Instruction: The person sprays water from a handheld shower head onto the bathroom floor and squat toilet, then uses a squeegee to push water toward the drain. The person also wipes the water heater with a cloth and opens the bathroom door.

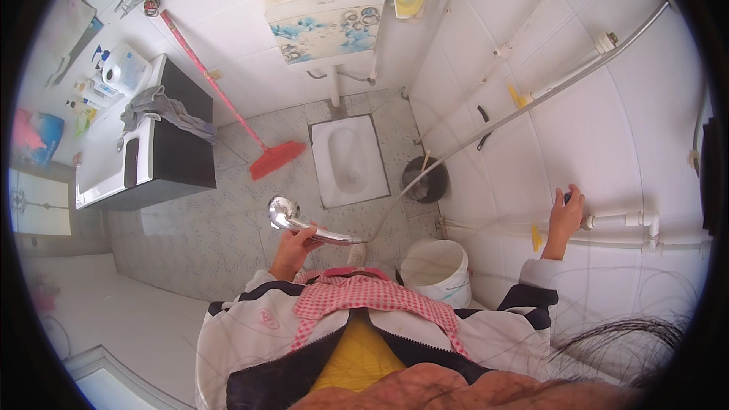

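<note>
A chrome handheld shower head (282, 211) is in my left hand (290, 255), held low in front of my body with its round face to the left. Its grey hose (471, 142) runs from the handle's end up along the right wall to the upper right. At the right wall, my right hand (564, 222) has its fingers closed around a small dark blue knob (567, 198) by the end of a white wall pipe (616, 220). Most of the knob is hidden by the fingers. Whether water flows I cannot tell.
A white bucket (434, 264) stands just before me, and a black bin (426, 182) farther off by a squat toilet (348, 159). A red broom (277, 158) leans on the far wall. At left is a sink cabinet (182, 156) with a grey cloth (163, 112) and bottles.
</note>
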Demonstrator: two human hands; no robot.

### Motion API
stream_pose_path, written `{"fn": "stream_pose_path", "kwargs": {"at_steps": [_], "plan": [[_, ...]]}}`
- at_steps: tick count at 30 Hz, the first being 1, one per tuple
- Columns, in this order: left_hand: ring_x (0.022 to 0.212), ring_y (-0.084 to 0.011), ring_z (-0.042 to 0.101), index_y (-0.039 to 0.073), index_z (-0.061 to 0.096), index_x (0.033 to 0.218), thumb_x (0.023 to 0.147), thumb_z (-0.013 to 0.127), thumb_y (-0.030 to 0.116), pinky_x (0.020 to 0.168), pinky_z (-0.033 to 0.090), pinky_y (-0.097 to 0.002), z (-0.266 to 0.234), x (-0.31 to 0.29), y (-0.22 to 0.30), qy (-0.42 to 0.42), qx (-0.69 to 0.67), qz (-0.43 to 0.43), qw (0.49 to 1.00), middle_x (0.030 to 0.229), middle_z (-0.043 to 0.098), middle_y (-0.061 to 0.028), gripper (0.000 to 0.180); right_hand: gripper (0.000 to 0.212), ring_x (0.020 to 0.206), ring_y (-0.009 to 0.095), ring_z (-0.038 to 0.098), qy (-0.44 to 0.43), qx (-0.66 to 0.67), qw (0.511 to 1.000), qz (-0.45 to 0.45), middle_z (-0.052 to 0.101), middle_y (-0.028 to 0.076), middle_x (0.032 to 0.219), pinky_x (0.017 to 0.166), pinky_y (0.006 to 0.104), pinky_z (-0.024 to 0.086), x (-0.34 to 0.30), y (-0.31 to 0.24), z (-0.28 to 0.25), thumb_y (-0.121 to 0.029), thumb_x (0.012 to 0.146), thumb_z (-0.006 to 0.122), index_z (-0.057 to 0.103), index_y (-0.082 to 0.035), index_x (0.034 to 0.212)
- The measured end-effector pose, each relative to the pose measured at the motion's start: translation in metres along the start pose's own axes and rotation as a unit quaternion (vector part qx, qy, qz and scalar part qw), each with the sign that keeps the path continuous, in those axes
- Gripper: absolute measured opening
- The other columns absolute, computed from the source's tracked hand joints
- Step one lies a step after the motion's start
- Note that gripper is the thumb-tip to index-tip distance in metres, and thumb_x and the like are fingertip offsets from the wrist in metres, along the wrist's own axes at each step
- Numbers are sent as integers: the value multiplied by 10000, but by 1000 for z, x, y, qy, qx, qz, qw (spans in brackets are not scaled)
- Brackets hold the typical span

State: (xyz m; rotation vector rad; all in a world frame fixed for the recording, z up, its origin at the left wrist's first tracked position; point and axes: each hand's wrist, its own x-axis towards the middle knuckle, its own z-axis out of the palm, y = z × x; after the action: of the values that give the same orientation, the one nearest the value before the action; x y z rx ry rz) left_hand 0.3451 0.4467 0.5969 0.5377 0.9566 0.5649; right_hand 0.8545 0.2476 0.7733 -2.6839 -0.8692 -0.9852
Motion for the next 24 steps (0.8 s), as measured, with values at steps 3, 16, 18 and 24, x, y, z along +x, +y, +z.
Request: {"fn": "stream_pose_path", "kwargs": {"at_steps": [3,16,18,24], "plan": [[947,-244,639,-24,541,1068,875,573,127,870,526,-363,10,1,7,-6,27,9,1000,1048,633,-192,247,271,871,298,596,71,109,989,-73,621,137,966,750,398,478,-11,-34,-14,-130,835,659,605,-45,1086],[896,-217,643,-60,560,1066,853,627,125,808,533,-332,93,1,77,-94,149,102,979,997,640,-153,290,442,886,275,624,-355,591,683,-241,613,145,1017,750,352,504,-162,-273,-21,-238,784,728,557,-24,1132],[884,-201,640,-61,566,1062,845,644,139,800,531,-317,108,7,101,-99,224,136,960,985,640,-147,305,502,898,253,629,-365,615,665,-214,614,151,1038,761,335,504,-152,-294,-22,-216,794,723,509,-15,1202],[844,-171,637,-69,544,1116,833,679,182,756,526,-290,168,42,191,-152,313,354,868,902,648,-121,401,484,808,177,631,-256,693,655,-159,634,113,972,725,277,503,-62,-367,-9,-150,881,609,427,19,1297]]}}
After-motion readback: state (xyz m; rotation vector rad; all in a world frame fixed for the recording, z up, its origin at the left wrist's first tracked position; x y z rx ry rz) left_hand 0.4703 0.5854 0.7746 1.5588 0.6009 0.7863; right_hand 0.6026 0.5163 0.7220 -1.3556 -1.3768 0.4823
